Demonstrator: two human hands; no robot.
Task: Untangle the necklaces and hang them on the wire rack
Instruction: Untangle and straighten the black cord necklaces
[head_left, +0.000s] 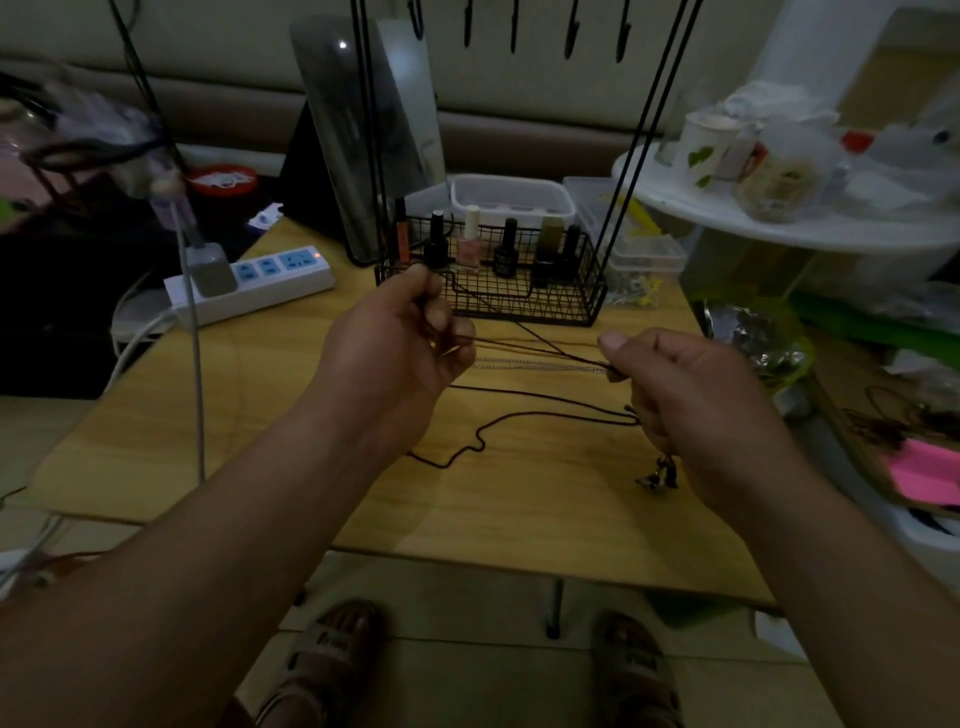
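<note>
Two hands work at mid-frame over a wooden table (519, 519). The left hand (400, 338), centre-left, has its fingers curled and pinches one end of the strands. The right hand (691, 395), centre-right, nips the other end between thumb and forefinger, with the remaining fingers folded under.

Between the hands run at least two dark cords (540, 349) and one silver chain (535, 366), all pulled fairly straight above the tabletop. In the dim light I cannot tell how many separate necklaces these make.

One loose cord (483, 441) snakes across the table below them, towards the right hand. One small pendant (660, 475) dangles under that hand, and its shape is unclear.

The wire rack (493, 296) stands just behind the hands at upper centre. Its basket holds about six bottles (470, 239), partly screened by the mesh. Five hooks (514, 26) show at the top edge, and the bar carrying them is cut off.

One mirror (363, 130) leans at the rack's left. One power strip (249, 286) lies at left. Two sandalled feet (337, 654) appear along the bottom.
</note>
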